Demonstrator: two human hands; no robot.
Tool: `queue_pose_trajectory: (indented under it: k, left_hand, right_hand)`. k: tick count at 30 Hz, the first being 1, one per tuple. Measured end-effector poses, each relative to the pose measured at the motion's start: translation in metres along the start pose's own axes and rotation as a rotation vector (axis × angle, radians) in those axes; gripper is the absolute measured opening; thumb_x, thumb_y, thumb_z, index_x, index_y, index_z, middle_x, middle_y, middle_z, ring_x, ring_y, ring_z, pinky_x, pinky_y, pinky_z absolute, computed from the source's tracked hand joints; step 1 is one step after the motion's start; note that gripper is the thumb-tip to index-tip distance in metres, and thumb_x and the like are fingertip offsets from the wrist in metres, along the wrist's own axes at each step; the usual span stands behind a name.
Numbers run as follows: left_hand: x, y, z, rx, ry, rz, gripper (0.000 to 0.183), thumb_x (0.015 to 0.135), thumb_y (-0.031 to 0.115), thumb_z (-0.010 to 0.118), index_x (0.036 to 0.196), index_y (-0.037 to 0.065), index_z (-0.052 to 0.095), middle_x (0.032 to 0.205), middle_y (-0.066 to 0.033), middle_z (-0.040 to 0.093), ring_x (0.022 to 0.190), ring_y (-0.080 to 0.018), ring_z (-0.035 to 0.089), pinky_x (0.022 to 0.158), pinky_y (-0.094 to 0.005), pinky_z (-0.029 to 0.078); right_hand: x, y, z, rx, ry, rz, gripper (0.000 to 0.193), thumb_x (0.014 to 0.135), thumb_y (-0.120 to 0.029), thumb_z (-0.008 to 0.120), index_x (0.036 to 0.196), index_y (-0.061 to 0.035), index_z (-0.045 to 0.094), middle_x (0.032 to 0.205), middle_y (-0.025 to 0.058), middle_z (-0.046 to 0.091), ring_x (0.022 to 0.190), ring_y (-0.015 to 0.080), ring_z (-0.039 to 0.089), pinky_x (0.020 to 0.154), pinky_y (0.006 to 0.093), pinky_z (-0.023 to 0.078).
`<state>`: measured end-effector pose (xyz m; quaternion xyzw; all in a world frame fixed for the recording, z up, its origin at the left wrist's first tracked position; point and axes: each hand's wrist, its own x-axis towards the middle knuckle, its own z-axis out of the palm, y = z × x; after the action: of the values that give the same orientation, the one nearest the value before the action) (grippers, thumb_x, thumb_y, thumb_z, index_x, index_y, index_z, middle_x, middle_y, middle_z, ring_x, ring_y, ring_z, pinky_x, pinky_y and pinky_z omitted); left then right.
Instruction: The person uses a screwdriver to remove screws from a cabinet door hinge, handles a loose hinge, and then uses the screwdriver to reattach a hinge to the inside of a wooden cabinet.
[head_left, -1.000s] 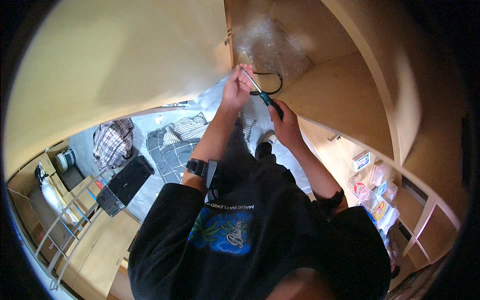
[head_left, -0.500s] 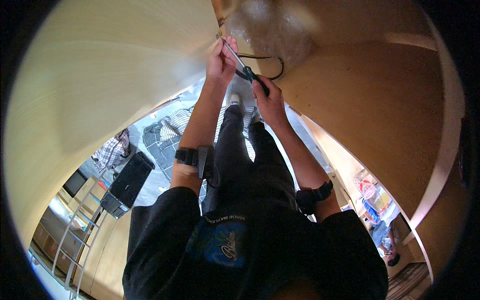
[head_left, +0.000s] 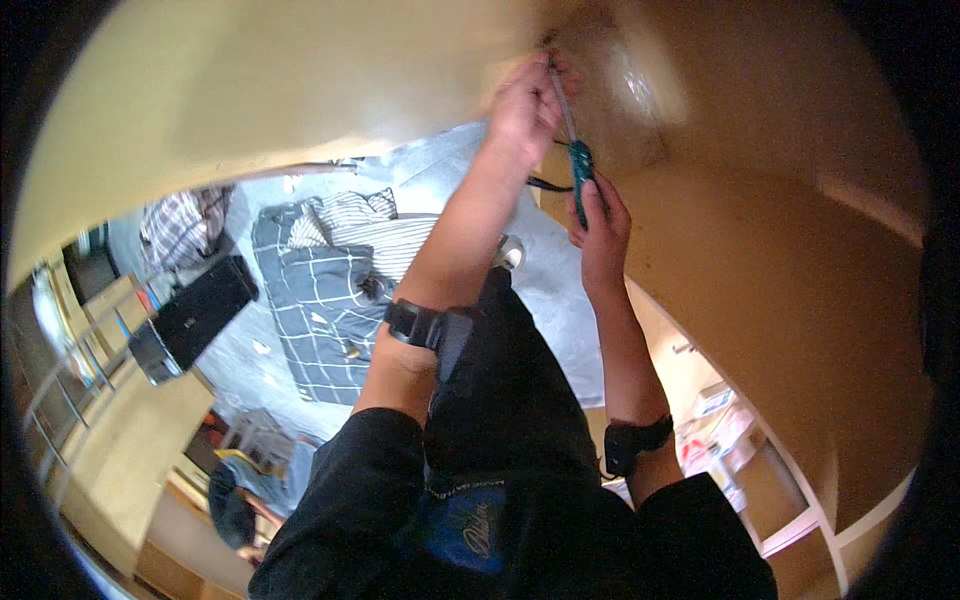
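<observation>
My right hand [head_left: 603,232] is wrapped round the green handle of a screwdriver [head_left: 581,165], whose metal shaft points up and away. At the tip of the shaft is my left hand [head_left: 528,105], fingers curled in at the edge of a pale wooden panel [head_left: 330,75]. Blur hides what those fingers pinch, if anything. A small dark fitting [head_left: 547,38] shows just beyond the tip, too smeared to name. Part of a dark cord [head_left: 548,185] hangs below, between my hands.
A brown wooden panel [head_left: 760,270] rises on my right. Below lie a dark checked cloth [head_left: 325,300], a striped cloth [head_left: 390,240] and a black case [head_left: 195,315]. A metal ladder [head_left: 60,420] stands left. Another person [head_left: 235,500] is at lower left.
My view has turned, and both hands now appear further right in it. The screwdriver is held more upright, with its tip still beside my left fingers.
</observation>
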<state>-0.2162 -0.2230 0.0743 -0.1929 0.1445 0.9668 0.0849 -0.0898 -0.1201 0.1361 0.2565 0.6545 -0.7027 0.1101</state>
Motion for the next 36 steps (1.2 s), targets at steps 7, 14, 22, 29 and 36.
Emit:
queue_pose_trajectory:
  k: [7,14,22,29,36]
  left_hand:
    - [-0.004,-0.007,-0.002,-0.16,-0.072,0.041,0.019,0.093,0.016,0.048,0.102,-0.001,0.05,0.092,-0.0132,0.058,0.084,-0.0265,0.06,0.076,-0.0333,0.052]
    - [-0.006,-0.011,0.01,-0.331,-0.023,0.075,0.024,0.092,0.011,0.046,0.109,-0.007,0.049,0.096,-0.0184,0.058,0.083,-0.0292,0.062,0.077,-0.0353,0.054]
    - [-0.01,-0.011,0.015,-0.342,-0.002,0.031,0.03,0.091,0.018,0.051,0.109,-0.005,0.05,0.098,-0.0172,0.058,0.09,-0.0293,0.061,0.085,-0.0362,0.05]
    - [-0.015,-0.003,0.018,-0.358,-0.014,0.015,0.026,0.09,0.018,0.054,0.103,-0.004,0.052,0.096,-0.017,0.059,0.09,-0.029,0.062,0.085,-0.038,0.051]
    - [-0.014,-0.001,0.018,-0.362,0.042,0.025,0.022,0.091,0.016,0.053,0.101,-0.003,0.053,0.096,-0.0182,0.06,0.087,-0.0304,0.064,0.079,-0.0378,0.054]
  right_hand:
    - [0.002,0.013,-0.006,0.0,-0.05,-0.052,0.028,0.092,-0.027,0.051,0.109,-0.0041,0.053,0.07,0.0,0.052,0.046,0.0041,0.036,0.041,0.02,0.026]
    - [0.008,0.012,-0.006,-0.073,-0.069,-0.092,0.02,0.095,-0.024,0.045,0.099,-0.0046,0.049,0.074,0.0046,0.052,0.049,0.0064,0.036,0.044,0.02,0.027]
    - [0.013,0.018,-0.014,-0.063,-0.118,-0.114,0.025,0.095,-0.026,0.043,0.109,-0.0047,0.047,0.077,0.0056,0.051,0.051,0.0063,0.036,0.044,0.0196,0.028]
    - [0.013,0.012,-0.012,-0.17,-0.037,-0.189,0.028,0.094,-0.026,0.049,0.108,-0.0022,0.048,0.074,0.007,0.053,0.046,0.0079,0.039,0.039,0.0211,0.027]
    - [-0.003,-0.005,0.006,-0.412,0.085,-0.214,0.028,0.094,-0.028,0.047,0.108,-0.0033,0.05,0.07,0.0035,0.053,0.046,0.005,0.039,0.037,0.0194,0.026]
